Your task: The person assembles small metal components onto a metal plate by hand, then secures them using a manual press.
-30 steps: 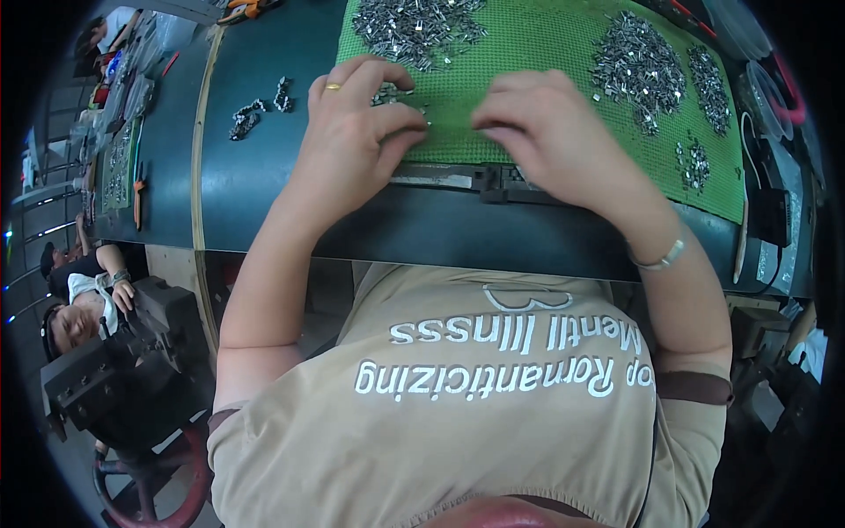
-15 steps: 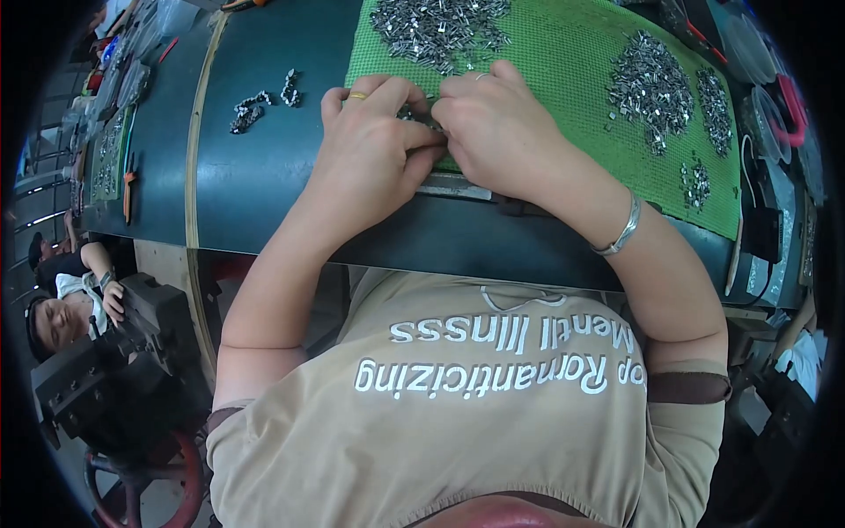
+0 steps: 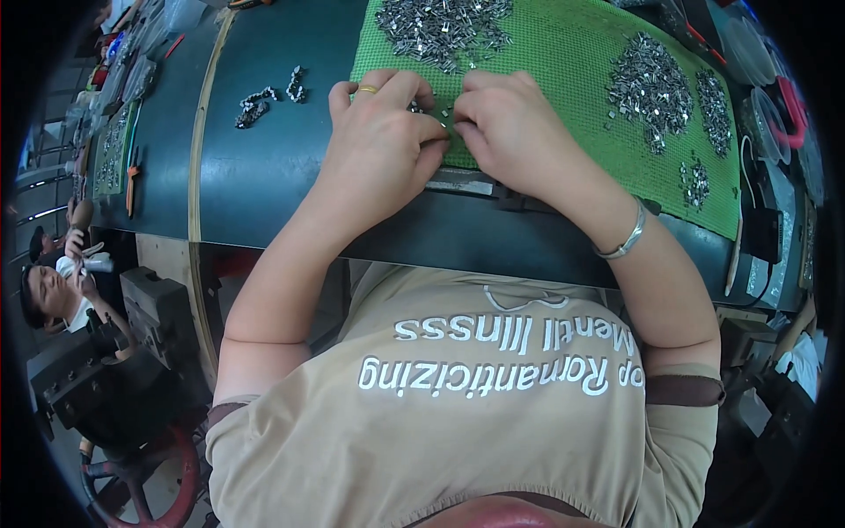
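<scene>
My left hand (image 3: 380, 136) is over the near-left part of a green textured mat (image 3: 563, 62), thumb and index finger pinched together at a small shiny metal piece (image 3: 444, 125). More metal links (image 3: 414, 106) show under its curled fingers; how far they run is hidden. Just to the right, my right hand (image 3: 515, 132) is closed with fingertips and thumb pressed together; whatever they hold is hidden. A small gap separates the two hands. Beyond them lies a large pile of small silver metal pieces (image 3: 440, 31). Two short linked metal chains (image 3: 255, 107) lie left of my left hand.
Further piles of metal pieces (image 3: 651, 88) lie on the mat's right side. A flat metal bar (image 3: 459, 182) runs along the bench's near edge. Orange-handled pliers (image 3: 133, 180) lie at far left. Clear round containers (image 3: 748, 53) stand at right. Another person (image 3: 62, 282) is at lower left.
My hands have moved slightly apart, the right hand shifting right and opening a gap between the fingertips. At lower left, the other person has raised their hands.
</scene>
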{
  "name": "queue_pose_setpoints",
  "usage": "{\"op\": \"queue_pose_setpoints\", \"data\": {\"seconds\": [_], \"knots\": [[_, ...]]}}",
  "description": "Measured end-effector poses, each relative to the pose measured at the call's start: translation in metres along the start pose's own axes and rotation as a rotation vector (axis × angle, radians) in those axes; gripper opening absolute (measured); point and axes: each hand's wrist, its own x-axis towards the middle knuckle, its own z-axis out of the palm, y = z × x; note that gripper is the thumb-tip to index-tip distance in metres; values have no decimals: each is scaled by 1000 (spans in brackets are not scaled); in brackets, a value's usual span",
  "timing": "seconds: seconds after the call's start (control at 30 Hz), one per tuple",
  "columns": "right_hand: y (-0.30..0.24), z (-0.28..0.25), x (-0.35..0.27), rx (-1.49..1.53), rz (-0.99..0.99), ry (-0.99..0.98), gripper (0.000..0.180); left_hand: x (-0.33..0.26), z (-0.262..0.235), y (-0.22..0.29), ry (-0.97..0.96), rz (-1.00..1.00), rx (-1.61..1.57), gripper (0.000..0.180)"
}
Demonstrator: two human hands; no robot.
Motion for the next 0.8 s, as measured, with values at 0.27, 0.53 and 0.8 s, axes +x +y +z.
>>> {"op": "queue_pose_setpoints", "data": {"seconds": [0.27,0.53,0.8], "knots": [[-1,-6,-8,-26,82,-39,15,11,13,12,23,-76,-18,14],[16,-62,-107,-55,87,179,14,34,26,65,-29,195,-368,13],[17,-44,-130,-25,108,279,14,51,42,79,-214,282,-333,11]]}}
